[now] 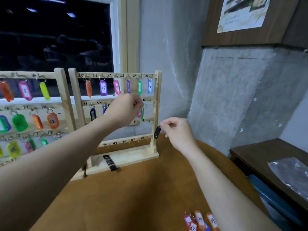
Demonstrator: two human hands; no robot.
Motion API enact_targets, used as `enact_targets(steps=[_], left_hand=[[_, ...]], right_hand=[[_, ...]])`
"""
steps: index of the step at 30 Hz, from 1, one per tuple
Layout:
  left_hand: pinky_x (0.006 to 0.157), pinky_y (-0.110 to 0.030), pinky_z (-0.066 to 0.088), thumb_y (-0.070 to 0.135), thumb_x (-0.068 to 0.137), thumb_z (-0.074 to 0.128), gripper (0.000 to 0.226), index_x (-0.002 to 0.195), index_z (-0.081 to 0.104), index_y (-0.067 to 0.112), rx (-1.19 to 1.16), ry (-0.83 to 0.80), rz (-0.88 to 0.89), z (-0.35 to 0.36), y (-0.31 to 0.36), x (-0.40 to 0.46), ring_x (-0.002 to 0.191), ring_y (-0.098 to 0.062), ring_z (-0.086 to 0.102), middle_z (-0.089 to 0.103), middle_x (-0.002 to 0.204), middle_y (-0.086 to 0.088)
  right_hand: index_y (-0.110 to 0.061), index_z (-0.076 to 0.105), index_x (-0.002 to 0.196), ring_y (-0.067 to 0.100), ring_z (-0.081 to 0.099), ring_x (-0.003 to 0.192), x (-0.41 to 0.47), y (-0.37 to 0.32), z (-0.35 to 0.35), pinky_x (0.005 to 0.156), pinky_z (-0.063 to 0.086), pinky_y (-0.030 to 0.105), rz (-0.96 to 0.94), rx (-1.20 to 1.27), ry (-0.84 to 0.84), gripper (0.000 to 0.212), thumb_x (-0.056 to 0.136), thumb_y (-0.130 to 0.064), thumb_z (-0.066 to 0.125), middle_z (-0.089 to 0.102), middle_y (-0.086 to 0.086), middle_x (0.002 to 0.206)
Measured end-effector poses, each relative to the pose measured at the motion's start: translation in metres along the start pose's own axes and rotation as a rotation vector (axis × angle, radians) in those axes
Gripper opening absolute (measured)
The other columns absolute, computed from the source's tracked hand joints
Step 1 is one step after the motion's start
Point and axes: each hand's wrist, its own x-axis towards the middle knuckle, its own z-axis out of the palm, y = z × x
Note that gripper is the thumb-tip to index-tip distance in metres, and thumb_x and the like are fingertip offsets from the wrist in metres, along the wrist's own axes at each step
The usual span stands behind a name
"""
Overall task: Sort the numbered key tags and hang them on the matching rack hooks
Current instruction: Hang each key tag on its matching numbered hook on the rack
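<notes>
A: Which step is in hand?

B: A hanging step, it is judged. A black key tag (157, 132) is pinched by its ring at the fingertips of the right hand (176, 130), right of centre in the frame; the tag dangles just below and left of those fingers, just beside the right post of the right-hand rack (157, 114). Its number cannot be read.

A: And the left hand?

B: The left hand (126, 109) is held up at the second rail, centre of the frame, its fingers curled near the pink tag (139, 112) and green tag (142, 113); whether something is gripped cannot be told.

A: What is called for next?

B: Probably the ring must be carried left to the matching hook and slipped over it. Loose tags (200, 220) are left on the brown table (141, 197), lower right. The left-hand rack (61, 97) appears largely filled.
</notes>
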Motion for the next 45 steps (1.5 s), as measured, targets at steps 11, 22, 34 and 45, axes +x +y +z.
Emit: enact_targets(steps=[11,22,34,45], left_hand=[[0.067,-0.038,0.055,0.027,0.101,0.048,0.022,0.088,0.065,0.020,0.198,0.001,-0.036,0.013,0.009,0.041,0.076,-0.029,0.064,0.068,0.078,-0.002],[0.065,-0.031,0.043,0.028,0.101,0.052,0.026,0.087,0.071,0.016,0.326,-0.099,-0.069,0.015,0.013,0.068,0.075,-0.031,0.063,0.064,0.084,-0.005],[0.056,-0.030,0.045,0.017,0.093,0.056,0.023,0.073,0.062,0.007,0.267,-0.172,-0.087,0.017,0.004,0.081,0.063,-0.030,0.059,0.063,0.077,-0.010],[0.059,-0.033,0.050,0.016,0.091,0.056,0.026,0.066,0.056,0.008,0.261,-0.186,-0.087,0.016,0.006,0.080,0.062,-0.031,0.058,0.060,0.071,-0.009]], right_hand=[[-0.024,0.072,0.082,-0.001,0.053,0.043,0.058,-0.006,0.010,0.056,0.045,0.017,0.041,0.010,0.026,0.023,0.099,-0.017,0.060,0.072,-0.008,0.075],[-0.023,0.071,0.083,0.006,0.062,0.064,0.080,-0.021,0.016,0.052,0.042,0.009,0.039,-0.014,0.063,0.025,0.102,-0.019,0.055,0.066,-0.011,0.068],[-0.017,0.079,0.086,0.014,0.066,0.069,0.098,-0.021,0.032,0.055,0.048,0.023,0.049,-0.092,0.068,0.024,0.100,-0.021,0.059,0.074,-0.004,0.077],[-0.018,0.077,0.084,0.023,0.071,0.070,0.098,-0.016,0.032,0.071,0.062,0.043,0.060,-0.038,0.096,0.024,0.099,-0.020,0.059,0.074,-0.002,0.079]])
